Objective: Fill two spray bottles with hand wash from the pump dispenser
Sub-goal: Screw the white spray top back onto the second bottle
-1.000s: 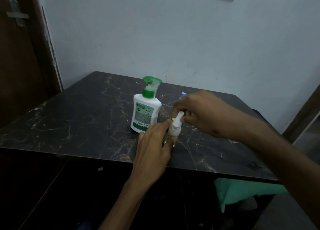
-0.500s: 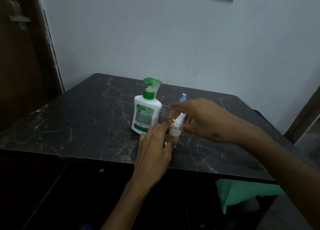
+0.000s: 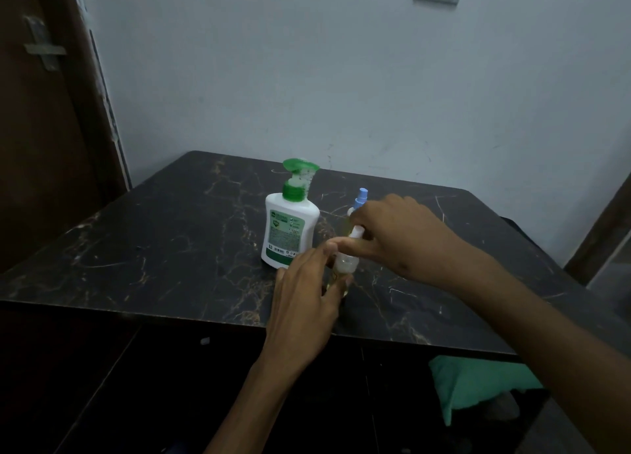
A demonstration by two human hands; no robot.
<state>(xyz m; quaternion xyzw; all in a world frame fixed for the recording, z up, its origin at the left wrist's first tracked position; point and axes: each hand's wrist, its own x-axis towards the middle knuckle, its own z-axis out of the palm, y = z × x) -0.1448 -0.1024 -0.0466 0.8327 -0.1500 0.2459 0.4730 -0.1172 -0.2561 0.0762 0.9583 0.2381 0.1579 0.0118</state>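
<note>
Left hand (image 3: 309, 291): wraps the body of a small clear spray bottle (image 3: 342, 265), steadying it upright on the table (image 3: 170, 248), just right of the pump dispenser (image 3: 290, 228).
Right hand (image 3: 392, 230): fingers pinch the white sprayer cap (image 3: 356, 232), probably twisting it on the neck.
Second spray bottle (image 3: 360, 198): blue top showing behind the right hand, body hidden.
Change: half a second ago the right hand hid more of the blue top; both grips are otherwise unchanged.
Fill: yellowish liquid seems present; level unclear.

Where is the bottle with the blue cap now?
In the head view, the blue-capped bottle stands on the table, right of the dispenser and partly hidden behind the right hand.
</note>
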